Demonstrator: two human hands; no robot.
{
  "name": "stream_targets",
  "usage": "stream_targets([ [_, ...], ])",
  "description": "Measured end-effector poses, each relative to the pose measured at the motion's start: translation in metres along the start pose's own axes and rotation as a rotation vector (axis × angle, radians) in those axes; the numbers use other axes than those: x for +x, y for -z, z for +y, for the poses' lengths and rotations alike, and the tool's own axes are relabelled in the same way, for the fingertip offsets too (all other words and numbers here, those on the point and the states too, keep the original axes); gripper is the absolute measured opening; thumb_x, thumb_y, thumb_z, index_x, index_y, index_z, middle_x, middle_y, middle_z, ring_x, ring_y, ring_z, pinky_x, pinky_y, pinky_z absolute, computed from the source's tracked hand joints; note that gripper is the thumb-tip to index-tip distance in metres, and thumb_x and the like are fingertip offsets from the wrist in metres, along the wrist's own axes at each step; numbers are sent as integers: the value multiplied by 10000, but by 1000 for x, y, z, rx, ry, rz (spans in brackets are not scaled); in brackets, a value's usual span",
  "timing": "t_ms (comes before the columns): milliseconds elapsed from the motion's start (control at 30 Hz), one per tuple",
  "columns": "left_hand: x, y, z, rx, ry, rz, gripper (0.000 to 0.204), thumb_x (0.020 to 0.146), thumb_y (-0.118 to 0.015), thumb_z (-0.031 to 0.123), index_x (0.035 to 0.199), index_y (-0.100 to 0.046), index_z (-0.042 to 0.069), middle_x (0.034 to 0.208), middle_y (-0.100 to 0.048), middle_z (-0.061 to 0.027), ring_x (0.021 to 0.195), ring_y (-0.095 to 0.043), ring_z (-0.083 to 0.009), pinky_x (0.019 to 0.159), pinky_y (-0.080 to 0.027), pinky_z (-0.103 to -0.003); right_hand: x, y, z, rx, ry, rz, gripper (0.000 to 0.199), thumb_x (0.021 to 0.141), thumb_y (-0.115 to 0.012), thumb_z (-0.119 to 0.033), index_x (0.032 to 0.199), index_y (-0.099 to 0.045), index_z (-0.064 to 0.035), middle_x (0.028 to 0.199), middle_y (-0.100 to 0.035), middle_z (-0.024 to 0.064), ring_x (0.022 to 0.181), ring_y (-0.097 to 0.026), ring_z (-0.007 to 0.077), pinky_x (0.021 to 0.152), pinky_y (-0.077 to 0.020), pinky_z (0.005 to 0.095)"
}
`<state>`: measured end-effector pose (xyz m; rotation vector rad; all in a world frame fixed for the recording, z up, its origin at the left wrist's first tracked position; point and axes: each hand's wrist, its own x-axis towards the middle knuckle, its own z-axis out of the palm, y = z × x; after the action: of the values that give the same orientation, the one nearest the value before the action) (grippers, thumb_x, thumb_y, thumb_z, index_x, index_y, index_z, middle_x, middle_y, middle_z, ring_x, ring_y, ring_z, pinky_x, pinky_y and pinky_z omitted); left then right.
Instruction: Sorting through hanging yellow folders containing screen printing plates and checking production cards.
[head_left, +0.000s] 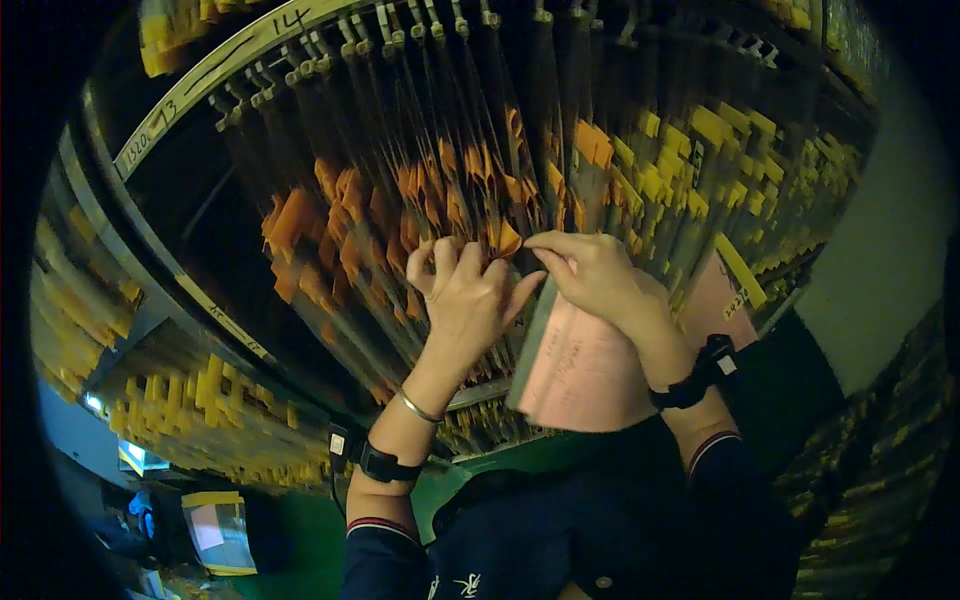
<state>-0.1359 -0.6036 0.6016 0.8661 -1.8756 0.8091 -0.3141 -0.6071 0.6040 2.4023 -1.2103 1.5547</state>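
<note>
In front of me hang rows of thin sleeves with orange tags (pixel 350 195), close together under a rack. My left hand (pixel 465 290) reaches in among the orange tags, its fingers bent and spread, its thumb stretched out to the right. Beside it, my right hand (pixel 605 280) has thumb and forefinger brought together near an orange tag (pixel 504 238). Below that hand hangs a pink sheet (pixel 585 375) with handwriting and a greyish, clear-looking border. Its upper part goes behind my right hand, so the exact hold is partly hidden.
Yellow-tagged sleeves (pixel 690 165) hang to the right, with another pink sheet (pixel 718 300) beneath them. A curved-looking rack rail (pixel 215 70) with metal hooks runs above. More yellow-tagged rows (pixel 210 400) stand at lower left. The floor (pixel 290 540) is green.
</note>
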Motion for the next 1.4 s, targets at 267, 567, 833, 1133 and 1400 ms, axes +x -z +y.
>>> stream_targets([
  [267,1,-22,-1,60,-100,87,143,770,-618,217,890,-619,139,1143,-568,-34,1111,-467,-209,964,-214,-413,3,-14,15,-252,30,161,118,807,-615,-135,907,-678,-140,748,-644,97,653,-636,310,576,-520,389],
  [567,-6,-30,-11,72,-193,-229,338,813,-514,138,1145,-578,157,1303,-527,14,1241,-440,-125,1066,-156,-402,-2,-10,38,-273,12,374,57,749,-685,-152,806,-675,-156,711,-636,36,600,-628,260,526,-501,339],
  [833,-15,-31,-15,42,-123,-214,387,700,-644,256,1064,-611,128,1250,-551,6,1231,-440,-133,1068,-122,-435,0,-10,39,-285,-4,375,58,754,-700,-147,812,-691,-145,743,-664,43,607,-640,237,536,-506,316],
  [1133,-13,-37,-14,-16,-74,-113,327,773,-622,264,1055,-617,98,1132,-606,-12,1167,-484,-129,1038,-168,-405,3,-10,40,-243,46,384,97,748,-732,-173,810,-686,-114,751,-668,60,598,-638,231,533,-499,298],
  [1400,-4,-52,5,-2,147,135,496,753,-721,348,1112,-588,32,980,-630,4,973,-554,-103,910,-236,-347,-1,-7,44,-273,74,309,432,715,-779,-271,1084,-584,-161,616,-611,88,540,-625,264,498,-495,341],
])
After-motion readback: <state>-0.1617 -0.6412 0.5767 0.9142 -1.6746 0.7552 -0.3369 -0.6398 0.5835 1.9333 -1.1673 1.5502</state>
